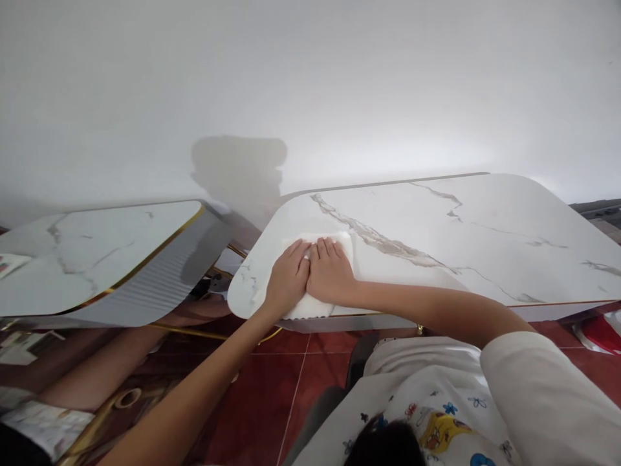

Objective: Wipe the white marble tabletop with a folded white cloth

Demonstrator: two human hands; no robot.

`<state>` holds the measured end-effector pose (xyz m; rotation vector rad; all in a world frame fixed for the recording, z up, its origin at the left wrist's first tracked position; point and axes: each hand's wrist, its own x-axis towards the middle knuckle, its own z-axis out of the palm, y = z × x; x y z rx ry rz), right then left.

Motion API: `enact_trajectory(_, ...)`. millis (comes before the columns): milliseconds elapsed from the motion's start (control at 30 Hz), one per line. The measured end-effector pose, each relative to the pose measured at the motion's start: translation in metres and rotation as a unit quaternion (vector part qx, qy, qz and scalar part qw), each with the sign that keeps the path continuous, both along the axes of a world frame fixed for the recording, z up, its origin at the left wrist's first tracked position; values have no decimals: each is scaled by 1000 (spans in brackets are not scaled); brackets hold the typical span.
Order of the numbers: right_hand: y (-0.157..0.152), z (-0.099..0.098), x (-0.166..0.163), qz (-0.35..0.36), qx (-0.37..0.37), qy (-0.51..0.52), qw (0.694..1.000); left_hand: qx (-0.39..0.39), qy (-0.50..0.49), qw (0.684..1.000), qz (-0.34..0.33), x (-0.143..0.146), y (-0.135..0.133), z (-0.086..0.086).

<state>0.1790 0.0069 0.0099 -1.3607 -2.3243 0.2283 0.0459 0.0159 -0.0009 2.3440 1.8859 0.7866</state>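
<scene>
Both my hands press flat on a white cloth (pixel 343 249) near the left end of a white marble-patterned tabletop (pixel 490 249). My left hand (pixel 287 278) lies with its fingers stretched forward and pointing away from me. Beside it, my right hand (pixel 331 272) reaches in from the right, its fingers also flat, and the two hands touch along their inner sides. Much of the cloth is hidden under the palms. Its near edge, which looks wavy, comes down to the table's front edge.
To the left stands a second marble-patterned table (pixel 116 243) with gold trim and a ribbed side. A white wall (pixel 339 84) rises behind both. Another person's leg (pixel 107 362) and a roll of tape (pixel 128 397) are at lower left, over the red tiled floor (pixel 272 382).
</scene>
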Motion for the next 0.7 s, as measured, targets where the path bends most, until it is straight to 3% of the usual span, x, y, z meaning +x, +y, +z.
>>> enact_trajectory(167, -13, -5, 12, 26, 27, 2, 999, -36, -11, 999, 2, 3, -18, -1)
enact_trajectory(300, -13, -7, 23, 26, 21, 10, 999, -48, -19, 999, -5, 14, -11, 3)
enact_trajectory(467, 16, -5, 30, -9, 21, -10, 1000, -46, -102, 993, 28, 30, 24, 10)
enact_trajectory(700, 94, -11, 39, -16, 52, -10, 998, -6, -88, 996, -33, 47, 92, 15)
